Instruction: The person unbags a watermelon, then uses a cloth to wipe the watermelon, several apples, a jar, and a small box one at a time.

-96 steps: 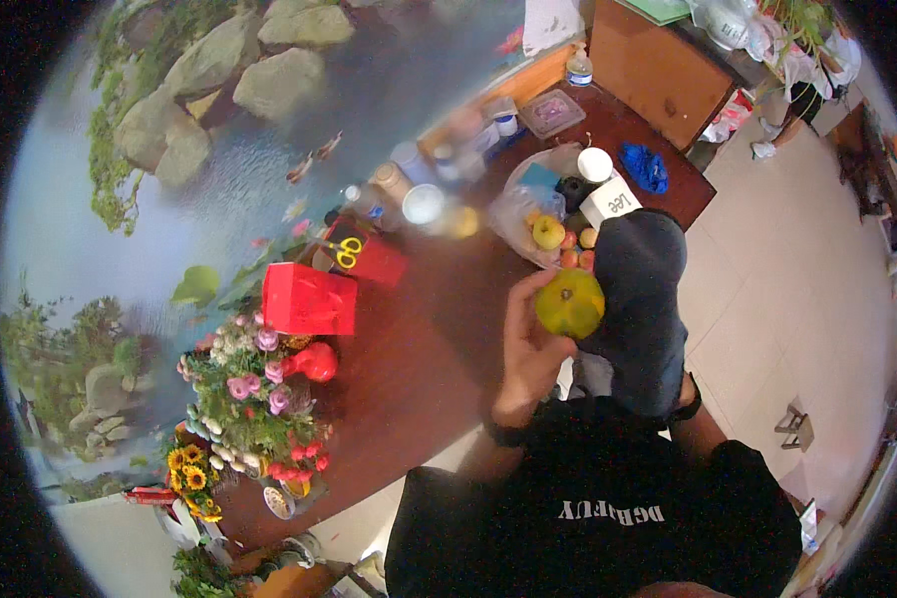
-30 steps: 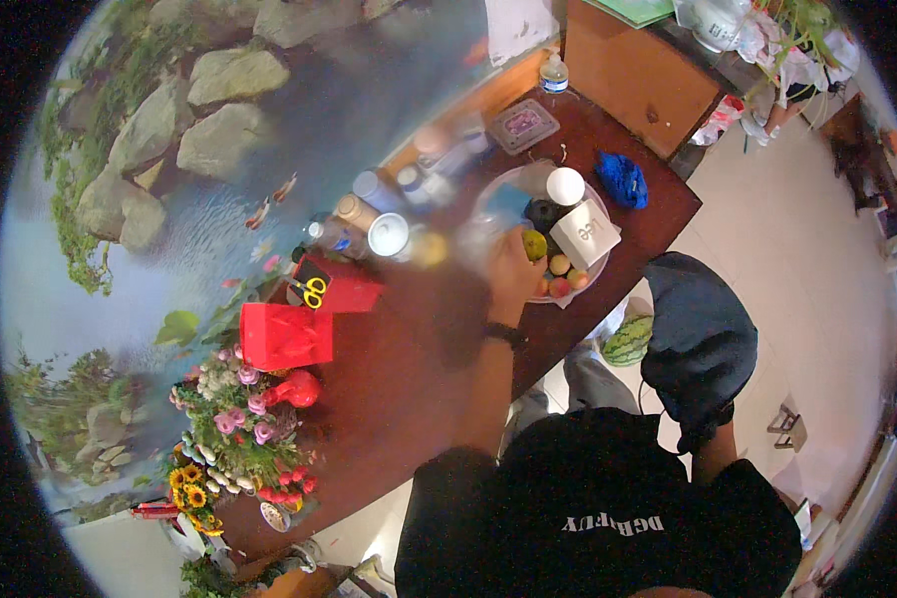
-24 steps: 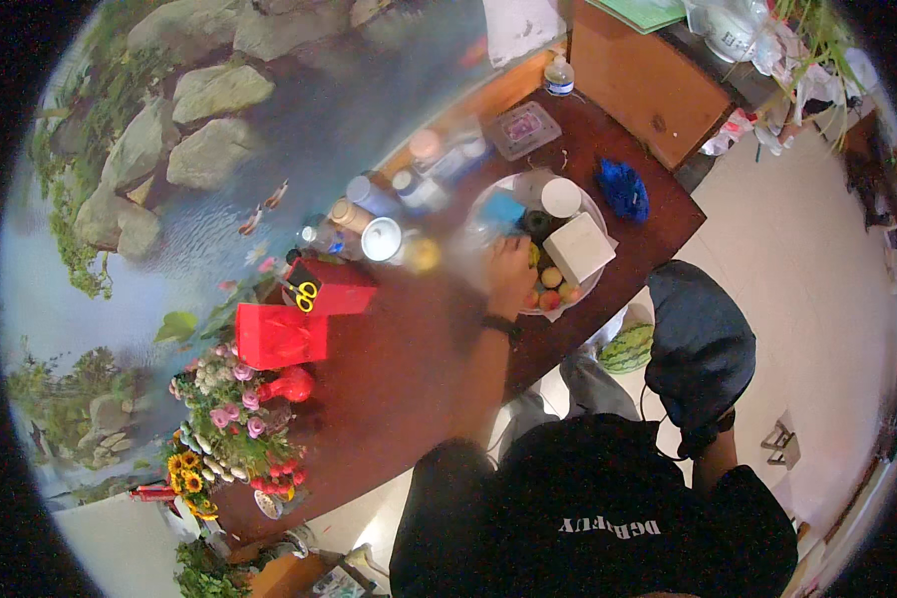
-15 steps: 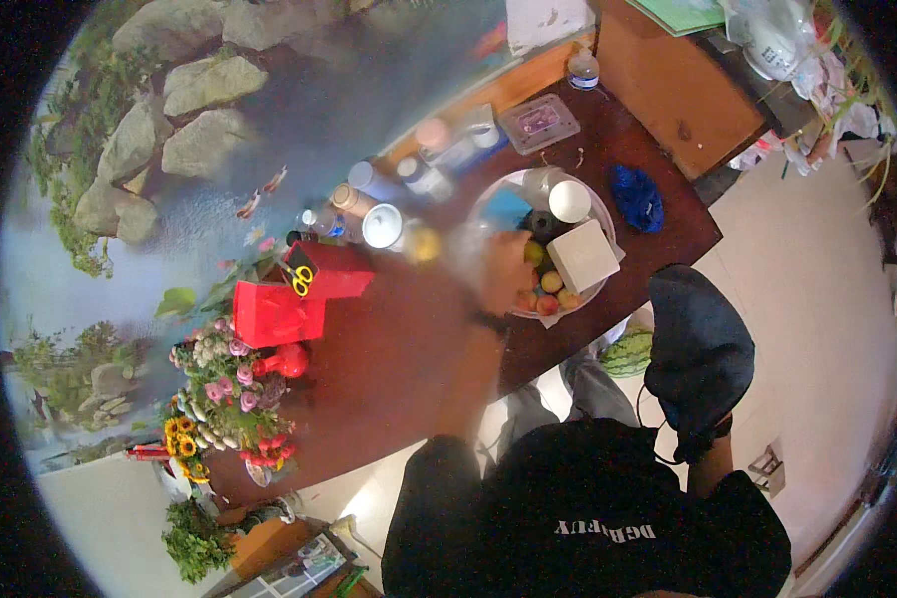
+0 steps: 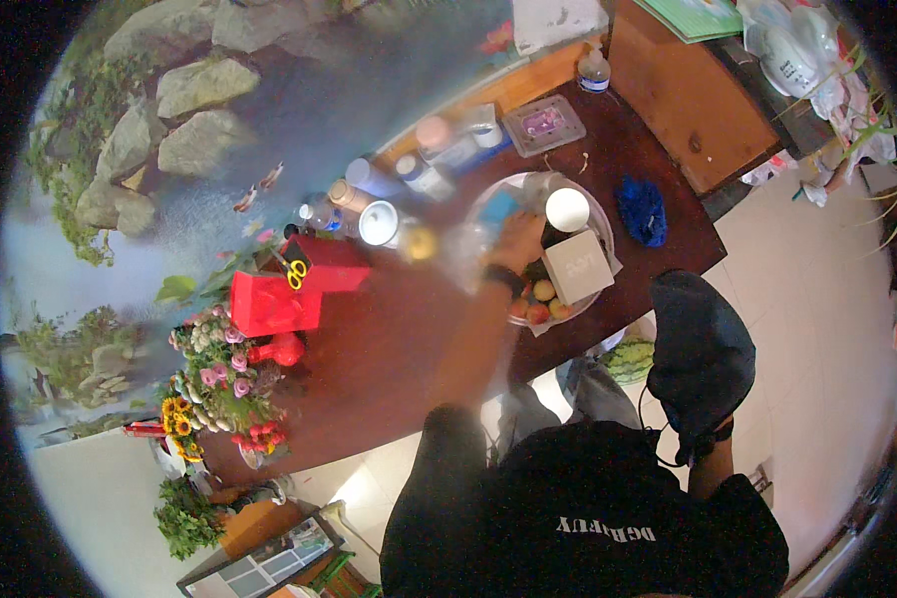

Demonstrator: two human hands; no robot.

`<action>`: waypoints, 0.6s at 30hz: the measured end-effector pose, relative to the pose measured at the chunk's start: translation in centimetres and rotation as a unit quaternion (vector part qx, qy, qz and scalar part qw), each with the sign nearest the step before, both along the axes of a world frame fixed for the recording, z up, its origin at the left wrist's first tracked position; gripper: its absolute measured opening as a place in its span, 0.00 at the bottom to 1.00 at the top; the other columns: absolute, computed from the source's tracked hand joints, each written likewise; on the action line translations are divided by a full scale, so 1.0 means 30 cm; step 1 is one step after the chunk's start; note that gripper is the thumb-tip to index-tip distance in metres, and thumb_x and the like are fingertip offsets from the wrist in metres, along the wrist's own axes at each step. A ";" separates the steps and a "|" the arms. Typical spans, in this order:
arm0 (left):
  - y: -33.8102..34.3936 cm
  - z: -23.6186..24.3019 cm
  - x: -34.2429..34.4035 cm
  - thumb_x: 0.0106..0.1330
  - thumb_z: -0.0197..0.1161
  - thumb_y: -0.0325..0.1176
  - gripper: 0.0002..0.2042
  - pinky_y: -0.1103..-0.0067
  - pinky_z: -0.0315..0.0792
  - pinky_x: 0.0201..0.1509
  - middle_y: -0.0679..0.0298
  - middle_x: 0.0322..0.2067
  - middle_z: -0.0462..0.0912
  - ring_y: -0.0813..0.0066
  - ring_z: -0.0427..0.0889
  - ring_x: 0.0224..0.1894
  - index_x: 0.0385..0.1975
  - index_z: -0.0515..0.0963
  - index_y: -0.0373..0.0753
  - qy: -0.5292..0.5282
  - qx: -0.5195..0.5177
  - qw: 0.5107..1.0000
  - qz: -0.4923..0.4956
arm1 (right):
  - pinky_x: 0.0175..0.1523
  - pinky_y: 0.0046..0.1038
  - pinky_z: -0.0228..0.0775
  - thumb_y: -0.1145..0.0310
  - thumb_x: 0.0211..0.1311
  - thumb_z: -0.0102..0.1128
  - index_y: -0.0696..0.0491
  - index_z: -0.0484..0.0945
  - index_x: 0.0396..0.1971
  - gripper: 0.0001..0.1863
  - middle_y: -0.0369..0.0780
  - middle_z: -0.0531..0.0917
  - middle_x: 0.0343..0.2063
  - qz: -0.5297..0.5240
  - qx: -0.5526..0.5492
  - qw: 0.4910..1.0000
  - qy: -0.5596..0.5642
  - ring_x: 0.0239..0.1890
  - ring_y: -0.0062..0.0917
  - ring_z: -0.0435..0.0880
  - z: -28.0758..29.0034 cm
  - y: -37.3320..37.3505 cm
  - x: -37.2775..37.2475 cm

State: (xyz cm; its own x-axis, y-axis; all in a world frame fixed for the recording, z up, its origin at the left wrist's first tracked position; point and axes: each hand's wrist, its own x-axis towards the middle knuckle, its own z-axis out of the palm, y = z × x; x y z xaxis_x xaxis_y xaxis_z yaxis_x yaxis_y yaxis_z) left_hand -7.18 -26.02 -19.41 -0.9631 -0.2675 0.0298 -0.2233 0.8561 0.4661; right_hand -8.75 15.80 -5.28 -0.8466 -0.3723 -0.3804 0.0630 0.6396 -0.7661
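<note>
My left hand (image 5: 516, 245) reaches into a round white tray (image 5: 608, 221) on the brown table. Its fingers look stretched out, somewhat blurred, beside a light-blue item (image 5: 498, 207); no held thing shows. Also in the tray are a white cylinder (image 5: 567, 210), a pale box (image 5: 578, 267) and several round fruits (image 5: 538, 312) near the wrist. A dark thing sits partly hidden between hand and box. At the right, off the table, my right hand holds a black cloth bag (image 5: 701, 344) with a thin hanging cord; the bag covers most of that hand's fingers.
A blue fuzzy cloth (image 5: 642, 211) and a clear plastic box (image 5: 545, 125) flank the tray. Bottles and a white-topped cup (image 5: 379, 222) line the back. Leftward are a red box (image 5: 274, 304), yellow-handled scissors (image 5: 296, 275) and flowers (image 5: 214, 374). A watermelon (image 5: 630, 361) lies below the table edge.
My left hand has moved farther into the tray, away from me, toward the light-blue item, uncovering more of the fruits' near side. My right hand keeps the black bag in about the same place.
</note>
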 end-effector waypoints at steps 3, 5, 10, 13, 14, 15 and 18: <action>0.020 0.007 -0.020 0.38 0.67 0.28 0.20 0.66 0.66 0.52 0.53 0.37 0.79 0.56 0.75 0.45 0.36 0.75 0.36 -0.022 -0.055 0.998 -0.007 | 0.58 0.32 0.63 0.67 0.58 0.58 0.56 0.67 0.54 0.24 0.41 0.74 0.51 -0.002 0.005 1.000 0.008 0.52 0.31 0.72 0.005 0.013 -0.009; 0.006 0.023 -0.013 0.43 0.65 0.31 0.16 0.64 0.68 0.48 0.51 0.35 0.79 0.53 0.76 0.42 0.34 0.76 0.37 -0.015 -0.051 0.998 -0.014 | 0.58 0.32 0.63 0.67 0.58 0.58 0.56 0.67 0.54 0.24 0.41 0.74 0.51 0.003 0.001 1.000 0.014 0.52 0.31 0.72 0.013 0.010 -0.017; 0.009 0.232 0.031 0.38 0.66 0.29 0.22 0.65 0.68 0.50 0.52 0.38 0.79 0.56 0.75 0.46 0.39 0.75 0.36 -0.056 0.001 0.998 0.022 | 0.58 0.32 0.62 0.67 0.57 0.58 0.57 0.67 0.54 0.24 0.41 0.74 0.51 0.019 -0.011 0.999 0.039 0.52 0.31 0.72 0.039 -0.012 -0.024; 0.032 0.415 0.141 0.39 0.67 0.31 0.25 0.65 0.70 0.49 0.51 0.38 0.78 0.54 0.75 0.45 0.42 0.74 0.37 0.081 -0.048 0.993 0.072 | 0.58 0.32 0.62 0.67 0.57 0.58 0.57 0.66 0.54 0.25 0.41 0.73 0.51 0.036 -0.028 0.997 0.062 0.52 0.31 0.72 0.075 -0.054 -0.013; 0.041 0.471 0.169 0.40 0.68 0.32 0.26 0.66 0.70 0.49 0.51 0.40 0.77 0.53 0.75 0.45 0.44 0.73 0.36 0.095 -0.012 0.989 0.113 | 0.58 0.32 0.62 0.67 0.57 0.58 0.57 0.66 0.54 0.25 0.41 0.73 0.51 0.041 -0.035 0.996 0.065 0.52 0.31 0.72 0.079 -0.068 -0.021; 0.056 0.522 0.196 0.42 0.69 0.32 0.27 0.67 0.70 0.49 0.51 0.43 0.77 0.51 0.75 0.44 0.46 0.72 0.36 0.107 0.024 0.982 0.153 | 0.58 0.32 0.62 0.67 0.57 0.58 0.57 0.66 0.54 0.25 0.41 0.73 0.51 0.045 -0.039 0.996 0.069 0.52 0.31 0.72 0.079 -0.085 -0.020; 0.112 0.660 0.360 0.42 0.69 0.31 0.27 0.70 0.69 0.52 0.53 0.43 0.76 0.57 0.75 0.46 0.46 0.71 0.35 0.145 0.139 0.948 0.246 | 0.58 0.32 0.62 0.67 0.57 0.58 0.57 0.66 0.54 0.25 0.42 0.73 0.51 0.088 -0.075 0.989 0.089 0.52 0.31 0.72 0.099 -0.170 -0.005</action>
